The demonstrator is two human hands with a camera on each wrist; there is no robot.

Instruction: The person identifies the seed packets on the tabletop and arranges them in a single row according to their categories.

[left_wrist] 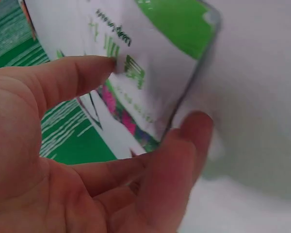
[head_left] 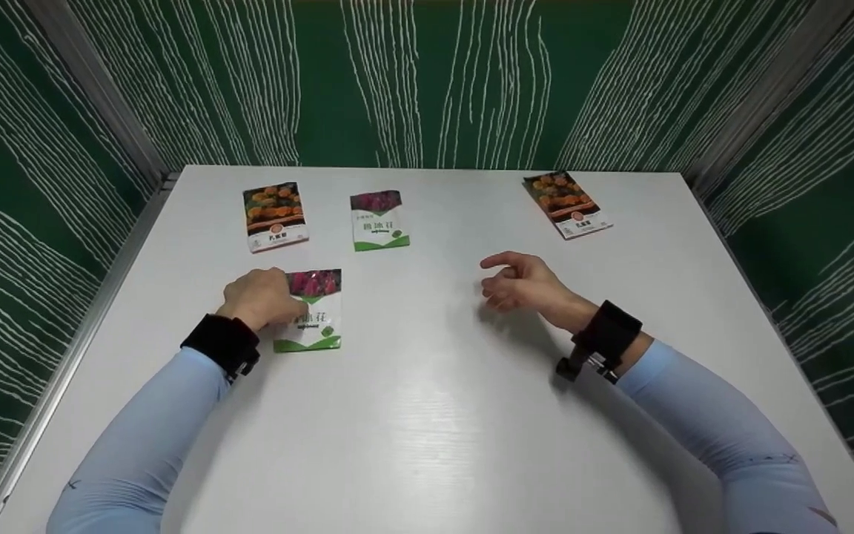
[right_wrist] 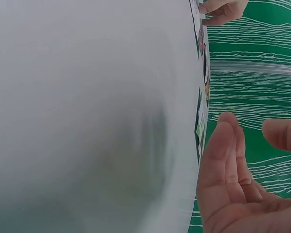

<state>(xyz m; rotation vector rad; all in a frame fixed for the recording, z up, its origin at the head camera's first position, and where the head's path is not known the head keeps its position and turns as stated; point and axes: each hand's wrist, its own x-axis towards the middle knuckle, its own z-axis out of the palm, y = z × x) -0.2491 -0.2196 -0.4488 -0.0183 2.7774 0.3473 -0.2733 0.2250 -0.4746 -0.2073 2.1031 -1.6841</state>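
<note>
My left hand (head_left: 258, 298) holds a white and green seed packet (head_left: 316, 330) with pink flowers along its top, at the left of the table. In the left wrist view the thumb presses on the face of this packet (left_wrist: 155, 43), and the fingertips curl at its edge and behind it. Part of the print is hidden under the hand. Over the middle right of the table my right hand (head_left: 523, 285) hovers with loosely bent fingers and nothing between them; the right wrist view shows its thumb apart from the fingers (right_wrist: 218, 155).
Behind the left hand lie an orange-flower seed packet (head_left: 275, 215) and a second pink-flower packet (head_left: 380, 222). Another orange-flower packet (head_left: 568, 205) lies tilted at the back right. Green walls with white streaks border the white table (head_left: 427, 415) at the back and sides.
</note>
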